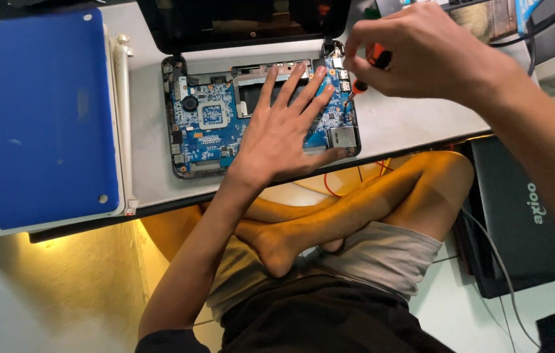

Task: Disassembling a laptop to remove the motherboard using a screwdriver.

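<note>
left hand (284, 134) flat on circuit board (212, 124) | right hand (421, 55) grips screwdriver (366, 75)

an opened small laptop (205, 124) is lying flat on the counter (395, 124), blue circuit board exposed; an orange-handled screwdriver (364, 78) is standing tilted over its right edge.

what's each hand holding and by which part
The right hand holds a screwdriver by its orange handle, tip down on the board. The left hand holds nothing; it lies flat on the board.

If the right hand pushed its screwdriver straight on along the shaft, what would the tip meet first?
Probably the blue circuit board near its right edge, just past the left hand's fingertips; the right hand angles the screwdriver down-left, though depth is unclear.
</note>
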